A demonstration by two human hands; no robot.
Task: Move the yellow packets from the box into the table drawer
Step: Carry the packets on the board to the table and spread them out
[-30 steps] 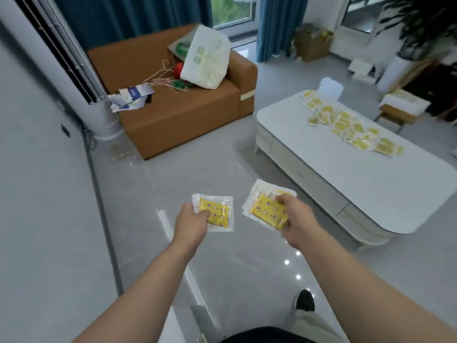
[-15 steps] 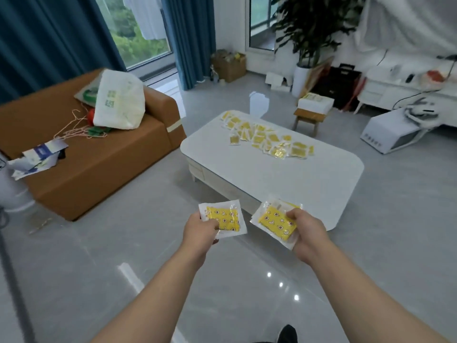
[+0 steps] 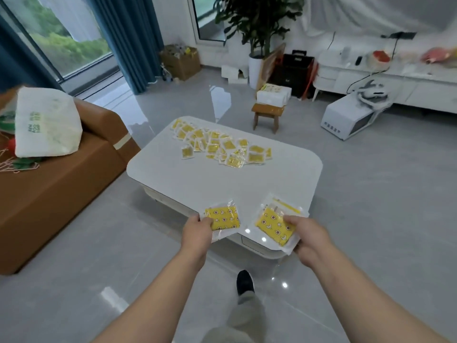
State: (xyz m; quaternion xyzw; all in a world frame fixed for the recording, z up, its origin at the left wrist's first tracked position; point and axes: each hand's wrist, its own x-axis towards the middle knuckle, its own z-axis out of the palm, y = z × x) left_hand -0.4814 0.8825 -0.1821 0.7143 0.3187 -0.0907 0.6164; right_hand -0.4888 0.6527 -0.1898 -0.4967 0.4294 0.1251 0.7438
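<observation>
Down at the bottom, a dark shoe (image 3: 245, 283) is planted on the grey floor just short of the white table (image 3: 247, 179), with open floor between foot and table's near corner. Left of the table sits the brown sofa (image 3: 61, 189), a white bag (image 3: 47, 127) slumped on its seat. On the table's far half, a heap of yellow packets (image 3: 217, 144) lies scattered and overlapping. Just past the table's far edge stands a small wooden stool (image 3: 267, 115) carrying a white box (image 3: 273, 94). Beyond the table to the right, a white appliance (image 3: 346, 117) rests on the floor. Farthest back from the table are a cardboard carton (image 3: 181, 60) and a potted plant (image 3: 257, 23) by the windows.

Now the hands, both up over the table's near edge. The left hand (image 3: 197, 233) pinches one yellow packet (image 3: 223, 218) by its left end, thumb on top. The right hand (image 3: 310, 238) clamps a second yellow packet (image 3: 274, 225) at its right edge, with another clear wrapper fanned out behind it. The two held lots are close together but apart.
</observation>
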